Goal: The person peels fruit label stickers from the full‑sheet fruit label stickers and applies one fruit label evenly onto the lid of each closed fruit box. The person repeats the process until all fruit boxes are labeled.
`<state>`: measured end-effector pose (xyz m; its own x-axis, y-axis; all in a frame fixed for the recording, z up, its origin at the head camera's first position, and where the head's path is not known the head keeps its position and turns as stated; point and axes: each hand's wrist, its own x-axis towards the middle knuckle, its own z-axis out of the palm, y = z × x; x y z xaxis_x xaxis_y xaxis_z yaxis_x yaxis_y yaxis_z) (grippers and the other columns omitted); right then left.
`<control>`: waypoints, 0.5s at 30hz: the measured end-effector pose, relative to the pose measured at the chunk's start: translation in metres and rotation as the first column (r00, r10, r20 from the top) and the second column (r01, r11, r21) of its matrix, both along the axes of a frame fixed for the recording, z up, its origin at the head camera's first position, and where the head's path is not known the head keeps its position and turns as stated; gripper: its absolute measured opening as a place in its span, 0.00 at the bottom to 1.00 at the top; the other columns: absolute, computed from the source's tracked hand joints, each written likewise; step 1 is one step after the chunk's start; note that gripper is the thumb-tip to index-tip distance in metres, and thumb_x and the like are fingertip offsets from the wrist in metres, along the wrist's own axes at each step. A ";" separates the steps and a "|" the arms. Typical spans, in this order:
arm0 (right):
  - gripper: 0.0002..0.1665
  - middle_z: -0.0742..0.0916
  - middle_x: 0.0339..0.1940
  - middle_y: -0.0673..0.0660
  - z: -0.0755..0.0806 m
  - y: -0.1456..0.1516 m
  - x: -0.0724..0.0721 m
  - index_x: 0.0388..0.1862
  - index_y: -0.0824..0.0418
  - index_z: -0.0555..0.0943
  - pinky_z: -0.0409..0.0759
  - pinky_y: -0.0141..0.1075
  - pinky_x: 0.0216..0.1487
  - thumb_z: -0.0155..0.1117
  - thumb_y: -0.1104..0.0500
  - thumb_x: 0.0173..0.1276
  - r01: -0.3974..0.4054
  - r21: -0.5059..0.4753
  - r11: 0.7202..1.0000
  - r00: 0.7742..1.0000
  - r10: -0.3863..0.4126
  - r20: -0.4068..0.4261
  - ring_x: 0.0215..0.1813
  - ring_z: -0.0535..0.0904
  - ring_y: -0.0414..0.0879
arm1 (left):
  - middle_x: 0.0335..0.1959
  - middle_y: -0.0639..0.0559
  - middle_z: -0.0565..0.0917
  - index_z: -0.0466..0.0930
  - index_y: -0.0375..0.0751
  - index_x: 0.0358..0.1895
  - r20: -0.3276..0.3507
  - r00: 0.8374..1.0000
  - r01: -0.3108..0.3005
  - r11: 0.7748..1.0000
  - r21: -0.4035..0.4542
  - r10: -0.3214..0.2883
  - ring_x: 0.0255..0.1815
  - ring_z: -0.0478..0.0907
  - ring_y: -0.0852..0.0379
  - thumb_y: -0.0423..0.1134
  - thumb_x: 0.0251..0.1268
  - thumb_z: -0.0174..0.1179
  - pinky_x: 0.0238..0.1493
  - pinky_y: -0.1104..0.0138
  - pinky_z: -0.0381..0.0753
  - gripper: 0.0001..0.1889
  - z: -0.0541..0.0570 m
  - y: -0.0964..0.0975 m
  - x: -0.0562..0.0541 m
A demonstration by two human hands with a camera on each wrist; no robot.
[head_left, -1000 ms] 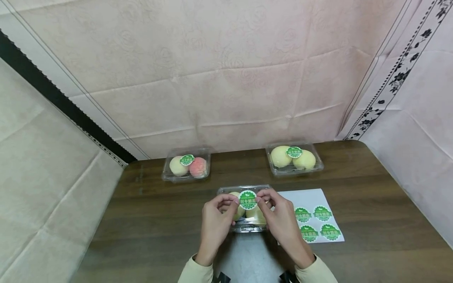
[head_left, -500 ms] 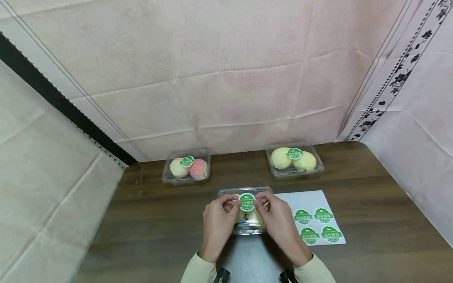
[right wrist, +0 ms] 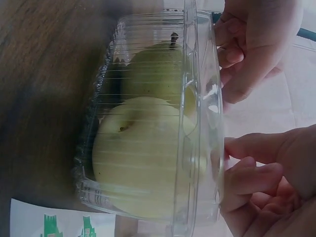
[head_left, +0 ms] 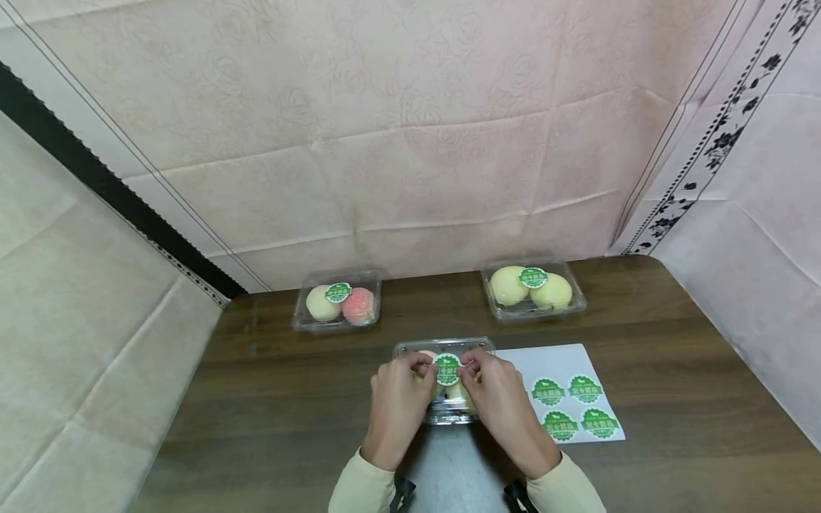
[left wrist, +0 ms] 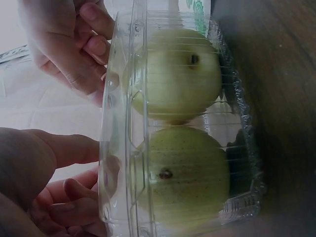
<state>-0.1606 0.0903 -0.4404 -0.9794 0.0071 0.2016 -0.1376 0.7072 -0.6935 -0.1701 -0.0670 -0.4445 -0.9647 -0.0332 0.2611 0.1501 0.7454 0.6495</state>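
A round green-and-white sticker [head_left: 447, 369] lies over the lid of a clear plastic clamshell box [head_left: 450, 417]. Its left edge is pinched between thumb and forefinger of my left hand [head_left: 399, 406], its right edge between those of my right hand [head_left: 503, 402]. Both wrist views show the fingertips right at the lid. Inside the box are two pale yellow-green round fruits, one pear-like fruit [left wrist: 180, 175] speckled and the other fruit [right wrist: 138, 153] smoother. The sticker is hidden in both wrist views.
To the right lies a white sticker sheet [head_left: 545, 358] with several green stickers. At the table's back edge stand two labelled boxes: a left box [head_left: 336, 324] with one pale and one pink fruit, a right box [head_left: 571, 303] with two yellow-green fruits.
Both hands have lowered the sticker slightly toward the near side of the lid, and the fingers are now close against it. The other boxes and the sheet stay in place.
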 end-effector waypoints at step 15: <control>0.03 0.86 0.26 0.49 0.000 0.003 -0.001 0.39 0.62 0.87 0.75 0.36 0.30 0.71 0.66 0.68 -0.004 -0.072 0.997 1.000 0.006 0.028 0.26 0.76 0.38 | 0.24 0.65 0.81 0.90 0.50 0.34 -0.032 0.999 -0.022 0.999 -0.031 0.021 0.17 0.68 0.67 0.42 0.66 0.73 0.18 0.69 0.66 0.04 -0.005 -0.003 0.001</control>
<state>-0.1619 0.0933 -0.4406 -0.9849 0.0157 0.1727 -0.1204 0.6549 -0.7461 -0.1691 -0.0697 -0.4496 -0.9552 -0.0448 0.2925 0.1540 0.7686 0.6209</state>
